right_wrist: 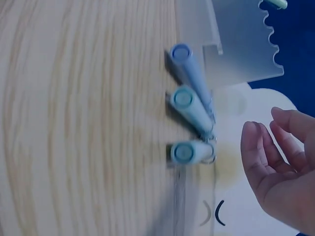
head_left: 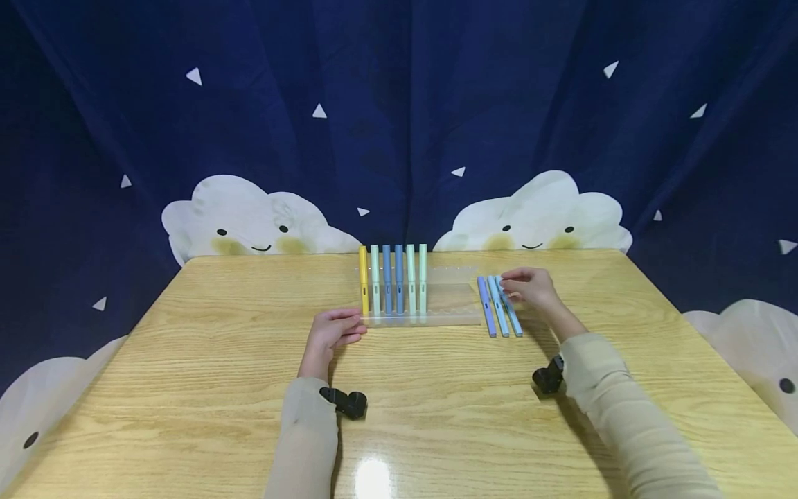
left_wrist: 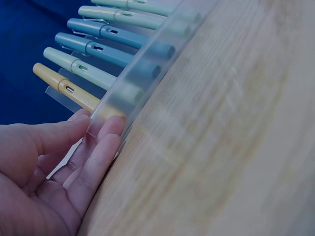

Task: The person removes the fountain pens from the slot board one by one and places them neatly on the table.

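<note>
My left hand holds the left end of a clear pen stand, thumb on its front corner and fingers beside it in the left wrist view. Six pens lean in the stand: a yellow pen at the left end, a mint green pen, two blue pens, then two more mint green pens. Right of the stand lie a periwinkle pen and two light blue pens. Over their far ends hovers my right hand, fingers loosely bent, nothing between them.
The stand's right part has bare notches. Everything rests on a wooden table. Behind its far edge hangs a dark blue curtain with white clouds and triangles. Black wrist cameras sit on both sleeves.
</note>
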